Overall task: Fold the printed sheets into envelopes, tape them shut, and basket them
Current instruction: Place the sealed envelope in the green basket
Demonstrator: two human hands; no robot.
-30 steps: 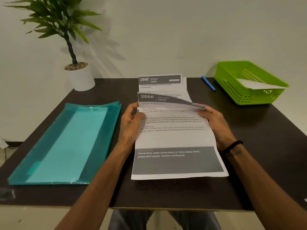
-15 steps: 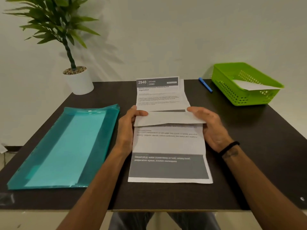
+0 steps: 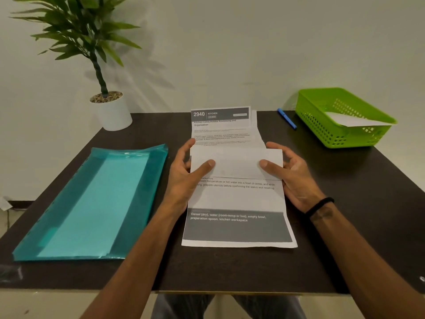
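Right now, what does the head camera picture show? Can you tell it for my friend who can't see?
Two hands, left hand and right hand, press the folded-down top flap of a printed sheet flat on a dark table. A teal plastic folder lies to the left; a green basket holding white paper, a blue pen and a potted plant sit behind.
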